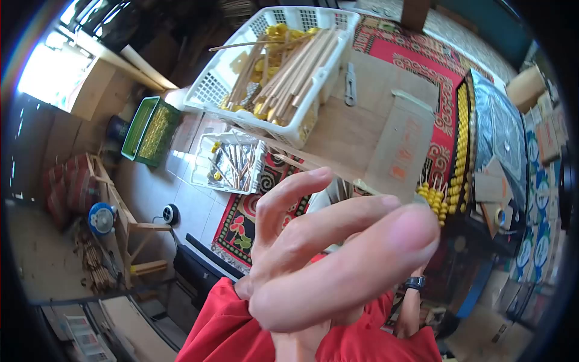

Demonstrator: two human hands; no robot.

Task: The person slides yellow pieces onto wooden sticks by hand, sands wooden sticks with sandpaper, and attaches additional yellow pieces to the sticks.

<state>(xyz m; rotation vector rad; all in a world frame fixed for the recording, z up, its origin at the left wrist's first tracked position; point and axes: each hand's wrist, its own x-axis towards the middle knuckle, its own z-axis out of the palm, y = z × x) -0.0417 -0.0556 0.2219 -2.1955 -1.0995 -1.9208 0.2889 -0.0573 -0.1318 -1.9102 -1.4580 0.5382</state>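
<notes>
Close to the camera, my left hand (325, 259) fills the middle of the view. Its fingers are apart and loosely bent, pointing right, and nothing shows between them. Behind it on the right, a forearm with a dark wristwatch (415, 282) is visible; my right hand beyond it is mostly hidden by the left. Past the fingers lies a cardboard sheet (392, 130) with a grey box cutter (350, 84) on it. A white plastic basket (295, 136) beside the sheet holds long wooden sticks (301, 72) and yellow pieces (277, 33).
A smaller white basket (199, 172) with thin sticks and a green crate (134, 130) stand on the tiles at left. Yellow twisted pieces (434, 199) line the right, near a plastic-wrapped stack (500, 127). A red patterned rug (386, 51) lies underneath. A wooden frame (123, 217) stands left.
</notes>
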